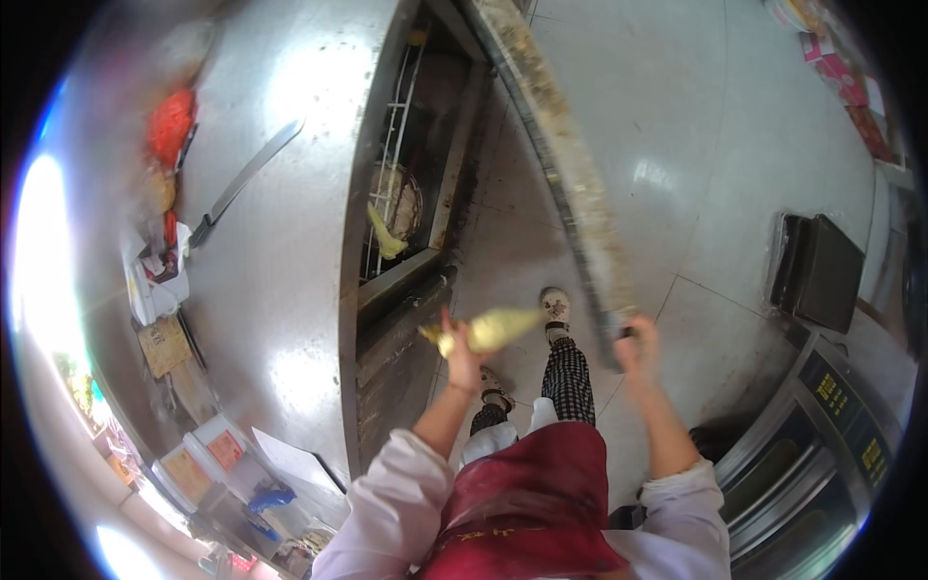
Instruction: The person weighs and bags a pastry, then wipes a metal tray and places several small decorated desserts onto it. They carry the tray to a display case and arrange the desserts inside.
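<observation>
My left hand [465,366] is closed around a filled piping bag [504,330] with pale yellow contents, its tip pointing right; it is blurred. With my right hand [641,355] I grip the outer end of the open door [573,152] of an under-counter cabinet, probably a fridge. Inside the cabinet, white wire shelving [397,109] stands above a round bowl [407,206] holding something pale. Another yellow bag [384,235] rests on the wires near the opening. Deeper parts of the cabinet are dark.
Left of the opening runs a steel worktop [290,290] with a long serrated-type knife [246,181], a white container [156,283] and plastic bins [217,449]. Black trays [819,268] lie at right, beside a steel deck oven [797,449]. Tiled floor [681,145] stretches beyond the door.
</observation>
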